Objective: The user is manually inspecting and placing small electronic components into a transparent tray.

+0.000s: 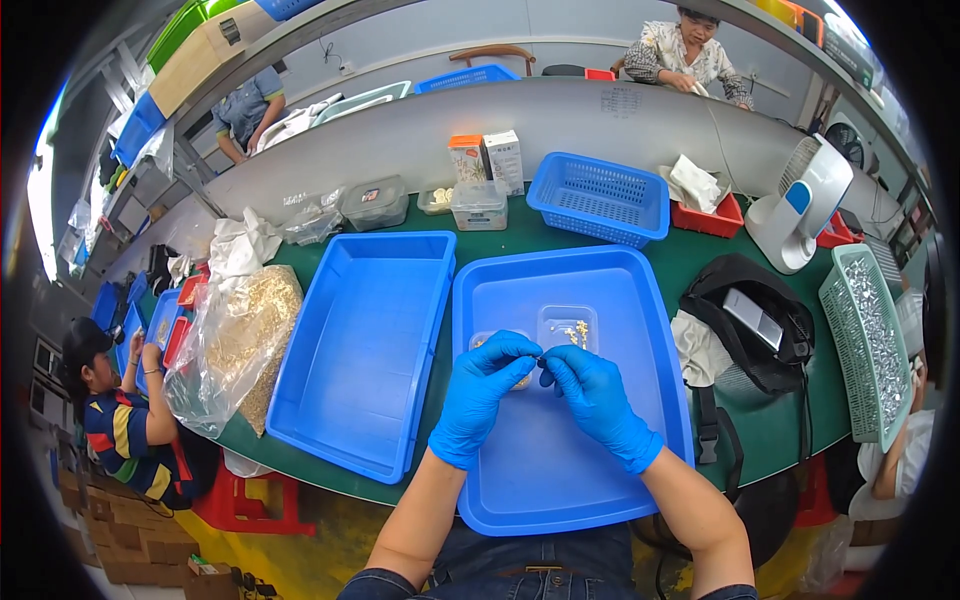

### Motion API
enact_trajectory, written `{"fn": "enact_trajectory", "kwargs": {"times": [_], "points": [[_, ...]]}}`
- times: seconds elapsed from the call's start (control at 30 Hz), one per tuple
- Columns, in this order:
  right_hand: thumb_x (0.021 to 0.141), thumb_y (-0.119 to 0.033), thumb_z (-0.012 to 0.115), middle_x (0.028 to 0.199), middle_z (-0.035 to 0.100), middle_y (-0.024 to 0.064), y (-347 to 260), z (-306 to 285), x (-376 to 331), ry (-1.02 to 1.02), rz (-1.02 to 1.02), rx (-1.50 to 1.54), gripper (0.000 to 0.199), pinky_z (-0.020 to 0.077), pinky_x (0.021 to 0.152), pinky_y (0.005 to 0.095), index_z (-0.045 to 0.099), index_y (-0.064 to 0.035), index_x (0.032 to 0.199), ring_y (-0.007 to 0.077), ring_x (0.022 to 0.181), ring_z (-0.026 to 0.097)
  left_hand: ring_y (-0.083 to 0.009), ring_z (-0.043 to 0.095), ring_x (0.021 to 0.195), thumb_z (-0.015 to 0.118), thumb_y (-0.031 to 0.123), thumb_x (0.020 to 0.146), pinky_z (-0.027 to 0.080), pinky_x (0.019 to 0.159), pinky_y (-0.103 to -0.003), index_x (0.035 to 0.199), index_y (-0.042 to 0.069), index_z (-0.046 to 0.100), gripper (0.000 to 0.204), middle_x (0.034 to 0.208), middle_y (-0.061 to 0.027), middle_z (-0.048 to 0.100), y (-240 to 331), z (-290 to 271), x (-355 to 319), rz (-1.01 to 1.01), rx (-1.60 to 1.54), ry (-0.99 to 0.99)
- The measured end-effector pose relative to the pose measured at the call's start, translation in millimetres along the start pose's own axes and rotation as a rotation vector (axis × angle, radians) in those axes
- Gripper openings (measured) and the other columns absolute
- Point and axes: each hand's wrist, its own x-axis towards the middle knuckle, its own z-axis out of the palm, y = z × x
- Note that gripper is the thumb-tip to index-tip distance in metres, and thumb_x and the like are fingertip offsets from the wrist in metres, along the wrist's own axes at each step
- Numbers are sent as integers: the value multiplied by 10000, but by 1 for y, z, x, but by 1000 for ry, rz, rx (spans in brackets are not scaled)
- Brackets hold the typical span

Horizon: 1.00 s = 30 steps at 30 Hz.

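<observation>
Both of my hands wear blue gloves and meet above a large blue tray (560, 490). The fingertips of my left hand (474, 400) are pinched together, close against those of my right hand (602, 402), which are pinched as well. Something small and dark shows between the two hands, too small to name. Just beyond my fingers, a clear plastic container (548, 314) holds small gold-coloured pieces (580, 330). A second clear container (480, 341) sits in the tray, mostly hidden behind my left hand.
An unfilled blue tray (350, 400) lies to the left, beside a bag of small gold-coloured parts (262, 330). Behind are a blue basket (600, 225) and lidded boxes (478, 206). A black bag (705, 290), a white fan (800, 215) and a green basket (838, 340) stand right. Co-workers sit around.
</observation>
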Motion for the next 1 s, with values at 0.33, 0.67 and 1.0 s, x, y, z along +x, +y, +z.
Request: {"fn": "enact_trajectory", "kwargs": {"times": [0.33,0.67,1.0], "points": [[937,-169,537,795,640,59,-3,1,1,11,21,4,170,488,591,253,613,-40,1015,126,656,593,-134,584,901,623,18,834,454,860,-259,935,26,674,115,935,-37,618,4,4,0,-42,-29,73],[841,-184,663,811,666,97,-12,0,0,-28,38,-119,193,521,610,289,636,-62,987,195,683,660,-66,533,790,638,118,865,434,744,-235,772,51,611,117,818,19,581,-6,5,2,-13,147,179],[879,-207,612,706,654,78,0,3,1,27,91,-268,148,497,540,300,608,-79,954,203,586,646,-151,584,914,518,258,948,436,866,-286,1021,24,590,256,963,-95,622,-6,4,7,-127,34,161]]}}
